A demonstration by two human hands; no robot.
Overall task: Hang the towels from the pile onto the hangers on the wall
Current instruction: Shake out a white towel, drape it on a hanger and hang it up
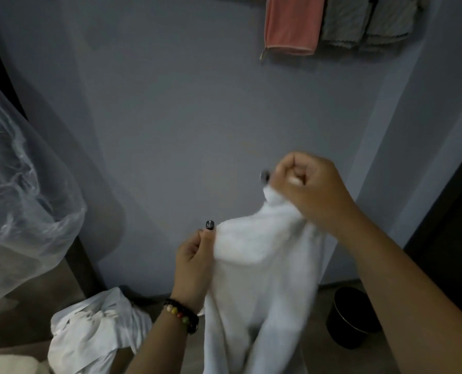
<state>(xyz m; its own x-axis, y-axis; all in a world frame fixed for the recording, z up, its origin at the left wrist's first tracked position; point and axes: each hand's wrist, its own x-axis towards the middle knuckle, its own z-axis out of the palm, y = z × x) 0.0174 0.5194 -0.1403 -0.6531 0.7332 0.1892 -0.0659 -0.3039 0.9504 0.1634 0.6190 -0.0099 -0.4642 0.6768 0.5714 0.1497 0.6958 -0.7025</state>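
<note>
A person holds a white towel (254,271) up before a grey wall (170,130), each hand grasping an upper corner. The left hand (195,263), at about 9 o'clock of the cloth, pinches its edge between thumb and fingers; the right hand (309,190), at 1 o'clock, has its fingers curled tight around the raised corner. The towel hangs between and below them, its lower end cut off by the frame. A pink towel (292,22) and grey towels (367,20) hang at 1 o'clock, tops out of view. Motion blur softens the small object by the right knuckles.
</note>
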